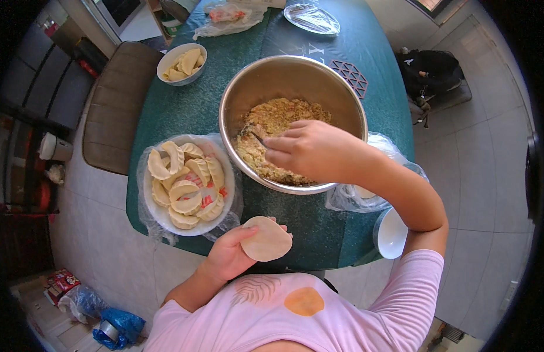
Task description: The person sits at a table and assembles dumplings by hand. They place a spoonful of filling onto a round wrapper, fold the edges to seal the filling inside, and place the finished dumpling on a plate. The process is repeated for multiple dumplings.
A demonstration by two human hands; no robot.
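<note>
My left hand (229, 252) holds a round, flat dumpling wrapper (267, 239) near the table's front edge, thumb on top and fingers beneath. Over the large steel bowl (352, 110), my right hand (304, 149) is closed round the handle of a spoon (258, 139). Its tip dips into the chopped, yellowish dumpling filling (283, 117), so its shape is partly hidden. To the left of the steel bowl, several folded dumplings (187, 204) lie in a white, plastic-lined bowl (156, 218).
A smaller bowl (181, 82) of dumplings stands at the back left. Right of the steel bowl are a clear plastic bag (357, 199), partly behind my forearm, and a white bowl (391, 233). Farther back lie a trivet (349, 78), a wrapped plate (312, 19) and another bag (228, 20).
</note>
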